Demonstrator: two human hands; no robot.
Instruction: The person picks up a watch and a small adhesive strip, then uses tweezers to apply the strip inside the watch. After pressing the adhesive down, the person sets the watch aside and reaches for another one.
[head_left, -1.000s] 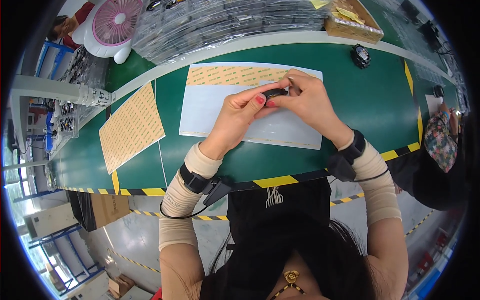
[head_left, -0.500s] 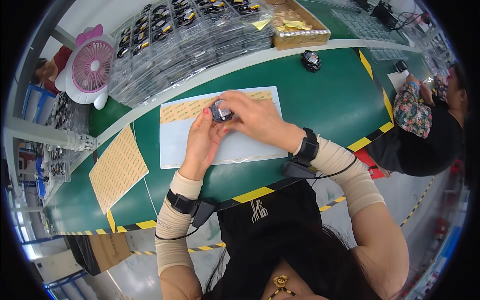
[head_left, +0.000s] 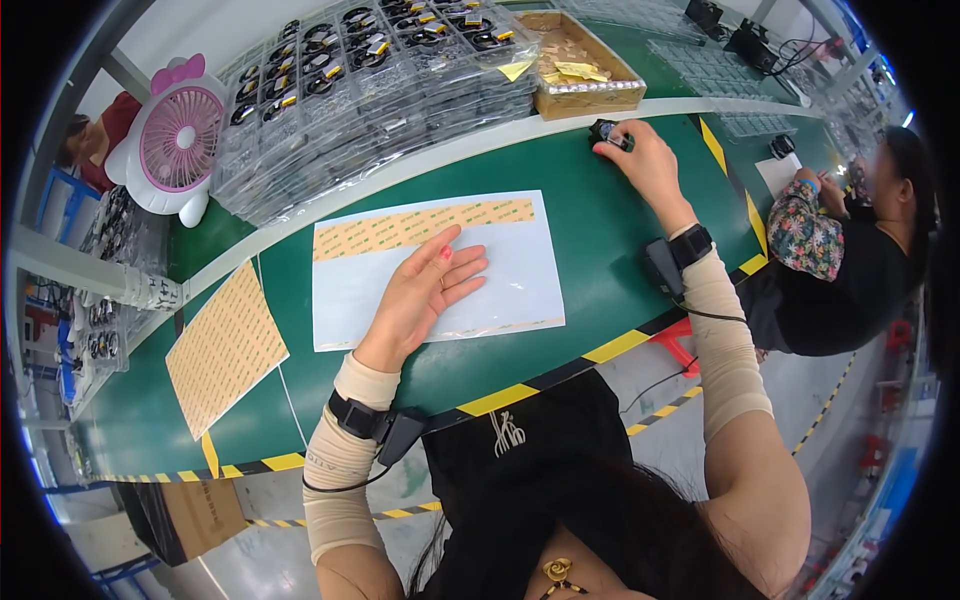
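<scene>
Close to the far edge of the tabletop (head_left: 620,260), out toward its right end, my right hand (head_left: 648,165) is at a small black device (head_left: 603,130). Thumb and fingertips curl about it, only a little apart; whether they pinch it or merely touch it I cannot tell, since they cover part of it. Just beyond, past the white rail (head_left: 440,152) along that far edge, sits a cardboard box (head_left: 590,98), open, scraps inside.

And my left hand (head_left: 415,300)? Wide open, palm turned partly up, thumb near the forefinger, the other fingers loosely spread and pointing right, holding nothing. It's over the white sheet (head_left: 520,280) around the middle of the tabletop; contact, I can't judge. Tan printed strip (head_left: 365,232) along the sheet's far side.

Over at the tabletop's left end lies a tan printed sheet (head_left: 225,345), set askew, one corner toward the near edge, where yellow-and-black tape (head_left: 497,400) runs. Behind the rail, clear trays (head_left: 380,100) are stacked high, black round parts in the top one, and left of them a pink-and-white fan (head_left: 185,138). Off to my right, a co-worker (head_left: 840,280) sits in black with a flowered sleeve.
</scene>
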